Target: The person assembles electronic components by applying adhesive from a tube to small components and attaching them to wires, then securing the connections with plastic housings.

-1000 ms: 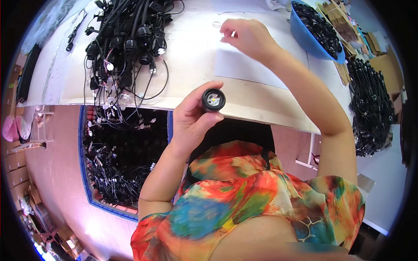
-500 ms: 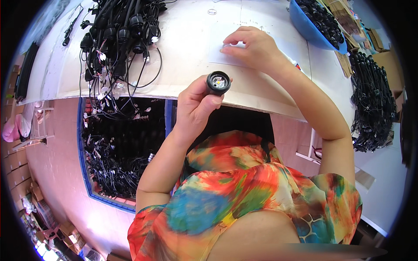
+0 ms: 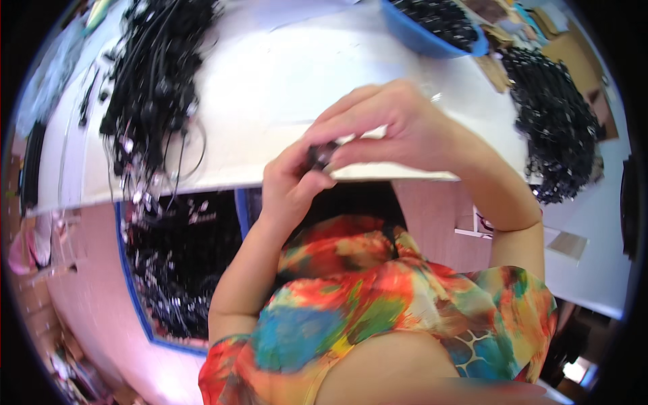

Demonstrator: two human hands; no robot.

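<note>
Wearing a bright top [image 3: 317, 317], the person holds a black part [image 3: 318, 157] before the chest, by the table's near edge. The left hand [image 3: 287, 181] is clamped on it, fingers and thumb wrapped round its sides. The right hand [image 3: 408, 128] meets it from the other side — too blurred to tell whether its fingertips pinch anything. A blue-rimmed bin [image 3: 177, 347] stands below, left. On the table [image 3: 250, 115], black cables [image 3: 155, 74] hang over the edge at left; farther off, at right — a blue bowl [image 3: 432, 46] of black pieces [image 3: 442, 21].
</note>
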